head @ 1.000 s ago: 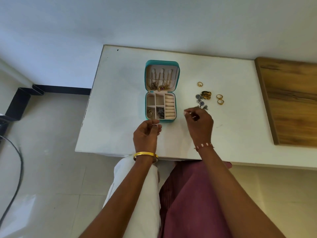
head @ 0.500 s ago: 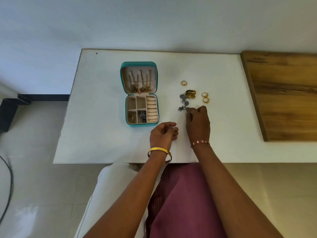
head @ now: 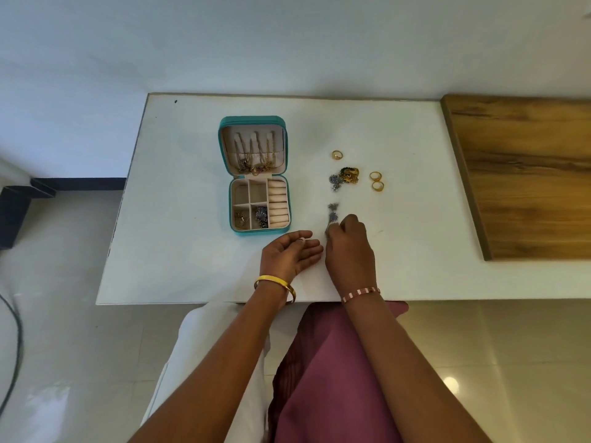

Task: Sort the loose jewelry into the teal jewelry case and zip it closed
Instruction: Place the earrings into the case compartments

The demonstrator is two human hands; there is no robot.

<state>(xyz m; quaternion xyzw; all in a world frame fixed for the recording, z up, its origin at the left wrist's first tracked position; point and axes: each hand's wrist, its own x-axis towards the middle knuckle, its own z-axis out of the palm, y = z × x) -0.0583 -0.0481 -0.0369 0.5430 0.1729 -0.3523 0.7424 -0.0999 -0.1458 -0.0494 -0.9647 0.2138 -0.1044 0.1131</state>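
The teal jewelry case (head: 253, 120) lies open on the white table (head: 179, 199), with chains hanging in its lid and small pieces in its two near compartments. My right hand (head: 348, 247) pinches a silver earring (head: 332, 212) and holds it just above the table, right of the case. My left hand (head: 292, 252) rests palm up beside it, fingers relaxed, holding nothing that I can see. Loose pieces lie further back: a silver earring (head: 335, 181), a dark gold cluster (head: 349, 175), a gold ring (head: 336, 155) and two gold rings (head: 376, 180).
A wooden board (head: 524, 174) covers the table's right end. The table's near edge runs just under my wrists. A dark cable (head: 16, 340) lies on the tiled floor at the left.
My right hand has pulled one silver earring away from the pile toward me. My left hand has uncurled into a palm-up rest. The camera view has shifted slightly.
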